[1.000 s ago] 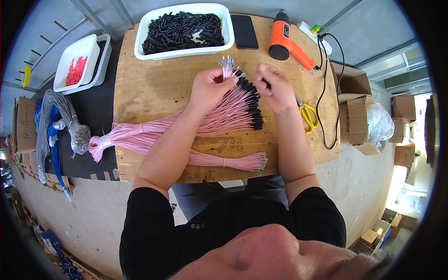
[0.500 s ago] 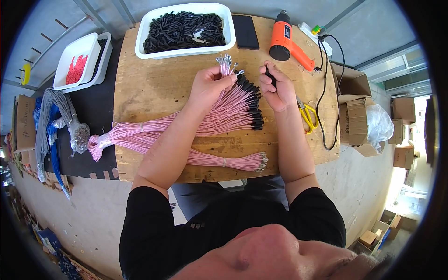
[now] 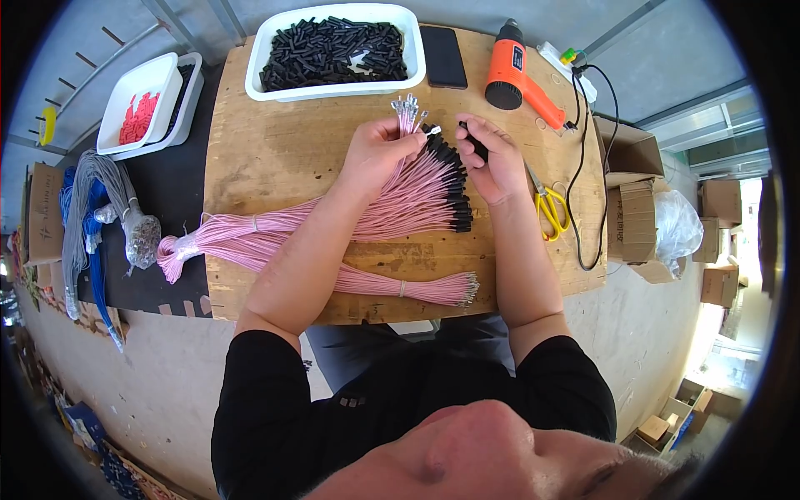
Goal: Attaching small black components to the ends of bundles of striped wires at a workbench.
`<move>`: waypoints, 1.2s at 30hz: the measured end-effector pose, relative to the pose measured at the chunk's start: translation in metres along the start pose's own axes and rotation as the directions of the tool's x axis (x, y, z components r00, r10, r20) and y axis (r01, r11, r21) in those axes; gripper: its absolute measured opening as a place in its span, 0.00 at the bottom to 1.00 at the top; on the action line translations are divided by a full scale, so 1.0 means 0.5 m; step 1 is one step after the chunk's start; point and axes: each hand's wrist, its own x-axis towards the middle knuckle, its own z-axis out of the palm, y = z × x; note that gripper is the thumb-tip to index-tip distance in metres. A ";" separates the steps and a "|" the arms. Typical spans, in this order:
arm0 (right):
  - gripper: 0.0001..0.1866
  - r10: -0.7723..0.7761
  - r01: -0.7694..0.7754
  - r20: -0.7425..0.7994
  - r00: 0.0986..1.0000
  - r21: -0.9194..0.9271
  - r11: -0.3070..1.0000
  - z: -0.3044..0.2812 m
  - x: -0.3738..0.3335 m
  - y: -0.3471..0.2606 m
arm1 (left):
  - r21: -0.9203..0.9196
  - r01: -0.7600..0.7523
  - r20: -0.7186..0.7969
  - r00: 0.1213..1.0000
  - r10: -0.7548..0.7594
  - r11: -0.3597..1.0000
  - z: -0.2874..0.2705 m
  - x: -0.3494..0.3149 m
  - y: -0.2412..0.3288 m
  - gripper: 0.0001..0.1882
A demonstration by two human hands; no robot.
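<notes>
Wires [image 3: 417, 196] lie just below the white bin [image 3: 333, 87]. The left hand [image 3: 379, 154] pinches some pink wires. The right hand [image 3: 496, 158] pinches a black tube [image 3: 473, 142].

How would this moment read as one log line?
left hand: holds pink wires | right hand: pinches black sleeve | apart | bench

Both bare forearms reach forward over the surface [image 3: 275, 150] — the left hand [image 3: 377, 154] pinched shut, fingers curled; the right hand [image 3: 493, 158] just beside it, fingers closed too.
</notes>
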 end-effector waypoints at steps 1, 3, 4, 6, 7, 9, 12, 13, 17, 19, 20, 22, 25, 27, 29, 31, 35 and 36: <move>0.10 -0.030 0.031 0.009 1.000 -0.047 0.998 0.011 -0.005 -0.003 | -0.013 -0.002 0.009 1.000 0.002 1.000 0.000 0.000 0.000 0.04; 0.10 -0.058 0.059 0.020 0.998 -0.093 0.994 0.018 -0.010 0.000 | -0.032 0.002 0.009 1.000 -0.001 0.999 0.000 -0.001 0.002 0.03; 0.10 -0.066 0.069 0.030 0.997 -0.133 0.989 0.019 -0.012 0.001 | -0.050 0.006 0.012 1.000 -0.005 0.999 0.001 -0.002 0.004 0.03; 0.10 -0.072 0.078 0.041 0.997 -0.174 0.982 0.017 -0.012 0.004 | -0.060 0.009 0.024 1.000 -0.007 0.998 -0.001 0.000 0.002 0.03; 0.10 -0.081 0.089 0.049 0.996 -0.187 0.978 0.013 -0.010 0.006 | -0.068 0.013 0.037 0.999 -0.010 0.998 -0.002 0.000 0.002 0.03; 0.10 -0.089 0.099 0.057 0.994 -0.200 0.975 0.011 -0.009 0.008 | -0.067 0.011 0.037 0.999 -0.008 0.998 -0.001 0.001 0.002 0.03; 0.10 -0.087 0.095 0.047 0.995 -0.239 0.966 0.017 -0.012 0.007 | -0.064 0.007 0.037 0.999 -0.005 0.998 -0.002 0.001 0.001 0.03; 0.09 -0.089 0.095 0.035 0.995 -0.252 0.963 0.020 -0.014 0.008 | -0.061 0.006 0.038 0.999 -0.004 0.998 -0.003 0.001 0.001 0.03; 0.09 -0.109 0.112 0.030 0.994 -0.282 0.953 0.027 -0.019 0.008 | -0.052 -0.006 0.040 0.999 0.008 0.999 -0.002 0.001 -0.002 0.03; 0.09 -0.136 0.137 0.023 0.990 -0.303 0.943 0.032 -0.022 0.010 | -0.016 0.001 0.055 0.998 0.000 1.000 -0.004 0.001 -0.004 0.04; 0.09 -0.164 0.161 0.018 0.986 -0.325 0.932 0.033 -0.023 0.011 | -0.016 0.001 0.055 0.998 0.000 1.000 -0.005 0.002 -0.005 0.04; 0.09 -0.184 0.180 0.020 0.983 -0.330 0.927 0.033 -0.024 0.011 | 0.007 0.003 0.080 0.997 -0.003 1.000 -0.006 0.002 -0.006 0.05; 0.09 -0.218 0.212 0.022 0.976 -0.341 0.916 0.034 -0.025 0.012 | 0.056 -0.007 0.086 0.996 0.002 0.998 -0.006 0.000 -0.004 0.05; 0.09 -0.231 0.224 0.022 0.973 -0.348 0.910 0.035 -0.025 0.013 | 0.058 -0.010 0.092 0.996 0.004 0.998 -0.007 0.000 -0.005 0.05; 0.09 -0.244 0.239 0.034 0.969 -0.369 0.898 0.035 -0.025 0.013 | 0.060 -0.013 0.099 0.995 0.007 0.998 -0.008 0.000 -0.004 0.05; 0.09 -0.243 0.241 0.041 0.969 -0.366 0.899 0.033 -0.024 0.015 | 0.080 -0.015 0.110 0.994 0.006 0.997 -0.007 -0.001 -0.003 0.05; 0.08 -0.227 0.223 0.033 0.973 -0.370 0.902 0.034 -0.023 0.015 | 0.084 -0.026 0.109 0.994 0.017 0.996 -0.007 -0.001 -0.006 0.05; 0.08 -0.226 0.222 0.033 0.973 -0.370 0.902 0.034 -0.022 0.017 | 0.101 -0.037 0.112 0.993 0.026 0.994 -0.008 -0.001 -0.006 0.05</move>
